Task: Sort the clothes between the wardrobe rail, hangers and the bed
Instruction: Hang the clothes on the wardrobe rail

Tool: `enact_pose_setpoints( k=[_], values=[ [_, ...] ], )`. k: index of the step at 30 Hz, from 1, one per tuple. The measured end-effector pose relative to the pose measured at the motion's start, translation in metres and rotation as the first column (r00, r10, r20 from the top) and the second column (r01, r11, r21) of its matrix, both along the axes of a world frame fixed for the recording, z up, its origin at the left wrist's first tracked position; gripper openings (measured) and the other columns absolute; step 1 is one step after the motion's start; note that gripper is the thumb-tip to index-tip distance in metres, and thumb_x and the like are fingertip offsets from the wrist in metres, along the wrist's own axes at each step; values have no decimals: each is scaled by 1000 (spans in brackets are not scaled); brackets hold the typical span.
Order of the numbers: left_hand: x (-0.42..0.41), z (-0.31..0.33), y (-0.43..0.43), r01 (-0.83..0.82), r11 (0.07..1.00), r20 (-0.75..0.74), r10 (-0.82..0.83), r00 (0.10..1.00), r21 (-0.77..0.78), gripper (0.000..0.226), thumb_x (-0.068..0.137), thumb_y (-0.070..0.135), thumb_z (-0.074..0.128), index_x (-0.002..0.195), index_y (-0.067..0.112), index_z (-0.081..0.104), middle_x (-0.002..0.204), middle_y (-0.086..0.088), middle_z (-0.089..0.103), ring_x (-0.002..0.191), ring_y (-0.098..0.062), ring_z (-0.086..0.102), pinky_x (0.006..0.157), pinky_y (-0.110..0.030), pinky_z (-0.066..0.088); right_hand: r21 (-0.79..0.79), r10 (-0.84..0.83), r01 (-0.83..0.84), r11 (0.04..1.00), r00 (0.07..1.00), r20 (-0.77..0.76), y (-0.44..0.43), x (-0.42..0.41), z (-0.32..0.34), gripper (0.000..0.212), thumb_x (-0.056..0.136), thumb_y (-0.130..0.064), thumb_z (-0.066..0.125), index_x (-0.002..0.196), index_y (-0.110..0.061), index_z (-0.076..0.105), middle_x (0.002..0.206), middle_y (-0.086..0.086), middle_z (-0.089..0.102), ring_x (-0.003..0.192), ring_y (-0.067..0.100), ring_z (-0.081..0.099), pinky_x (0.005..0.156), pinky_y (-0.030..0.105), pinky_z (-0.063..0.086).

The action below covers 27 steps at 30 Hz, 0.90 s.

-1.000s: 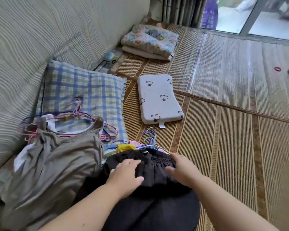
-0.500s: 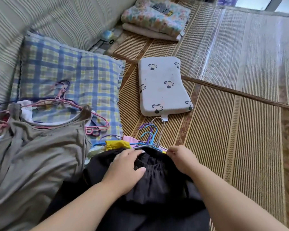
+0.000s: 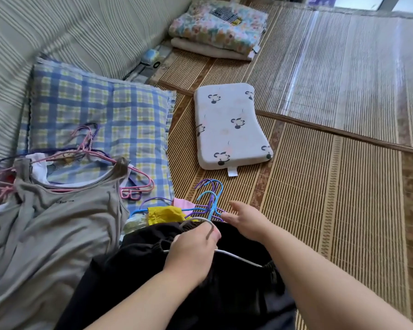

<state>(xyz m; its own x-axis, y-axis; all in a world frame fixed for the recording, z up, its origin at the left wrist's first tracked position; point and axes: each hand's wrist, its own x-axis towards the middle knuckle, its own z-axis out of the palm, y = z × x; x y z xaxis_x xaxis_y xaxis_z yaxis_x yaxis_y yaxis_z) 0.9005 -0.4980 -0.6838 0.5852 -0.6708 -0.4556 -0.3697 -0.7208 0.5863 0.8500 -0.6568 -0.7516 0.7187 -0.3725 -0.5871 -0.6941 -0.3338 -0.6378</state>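
The left hand (image 3: 193, 250) grips a white hanger (image 3: 239, 257) lying across the waist of the black garment (image 3: 167, 289), while the right hand (image 3: 247, 222) rests slack and empty at that garment's far edge. Left of the garment, a grey vest (image 3: 57, 225) already sits on a pink hanger (image 3: 150, 185). Just beyond the garment, spare coloured hangers (image 3: 211, 198) wait, so I'd say the sorting has barely begun.

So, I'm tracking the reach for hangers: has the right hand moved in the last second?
Yes. The right hand has gone forward, off the waistband of the black garment and up to the coloured hangers beyond it.
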Motion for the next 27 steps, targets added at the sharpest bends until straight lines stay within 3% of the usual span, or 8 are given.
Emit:
enact_pose_setpoints(
  k=[2, 7, 11, 13, 16, 20, 23, 27],
  values=[
    [0, -1, 5, 35, 999, 24, -34, 999, -22, 16, 98, 25, 43, 89, 24, 56, 77, 7, 61, 84, 4, 58, 74, -13, 41, -16, 8, -10, 1000, 996, -90, 2, 17, -25, 85, 83, -49, 64, 148, -12, 24, 150, 10, 36, 136, 26, 37, 109, 33, 31],
    [3, -13, 25, -15, 1000, -23, 15, 1000, -3, 16, 94, 34, 45, 86, 30, 59, 75, 9, 67, 77, 1, 61, 79, -22, 43, 146, 71, -34, 989, 965, -253, -2, 37, -56, 122, 59, -53, 83, 150, -15, 12, 150, 10, 34, 136, 27, 35, 112, 38, 31],
    [5, -12, 38, -80, 995, -100, 74, 992, -55, 18, 94, 27, 49, 81, 29, 60, 71, 9, 64, 68, 8, 59, 65, -5, 37, 177, 268, -216, 960, 890, -370, 8, 33, -63, 129, 44, -52, 87, 145, -23, 13, 142, 6, 44, 127, 26, 45, 108, 41, 35],
    [5, -11, 42, -92, 995, -115, 86, 990, -44, 17, 94, 27, 49, 83, 28, 62, 72, 8, 65, 67, 9, 58, 64, -5, 36, 81, 316, -309, 947, 865, -390, 15, 25, -69, 112, 45, -53, 84, 138, -20, 30, 130, 4, 54, 117, 23, 53, 103, 37, 41],
    [3, -9, 49, -98, 993, -125, 90, 988, -62, 15, 93, 35, 49, 87, 35, 62, 79, 9, 68, 72, 7, 57, 69, -8, 37, 55, 295, -292, 955, 914, -278, 15, 17, -61, 53, 66, -40, 77, 112, -19, 63, 112, 3, 67, 104, 19, 61, 93, 28, 47],
    [0, -2, 53, -98, 988, -22, 96, 995, -122, 8, 87, 44, 52, 83, 45, 58, 74, 22, 63, 89, -10, 54, 85, -30, 43, 209, 173, -144, 967, 977, -127, 8, 8, -19, 8, 77, -23, 70, 85, -19, 70, 88, -2, 71, 83, 10, 64, 78, 23, 49],
    [-4, 21, 53, -268, 922, -34, 269, 962, -280, 19, 91, 32, 58, 72, 33, 60, 71, 27, 63, 76, -5, 57, 90, -36, 40, 261, 145, -126, 957, 988, -55, 10, 5, 14, 4, 80, -22, 68, 83, -22, 66, 88, -3, 68, 84, 11, 63, 83, 28, 50],
    [-11, 60, 51, -511, 740, -186, 482, 856, -437, 20, 96, 21, 47, 79, 27, 57, 68, 2, 66, 70, 3, 59, 70, -12, 39, 200, 101, -110, 974, 994, 51, 24, 0, 65, 15, 79, -29, 68, 91, -19, 68, 94, 0, 70, 89, 15, 64, 86, 30, 50]
  ],
)
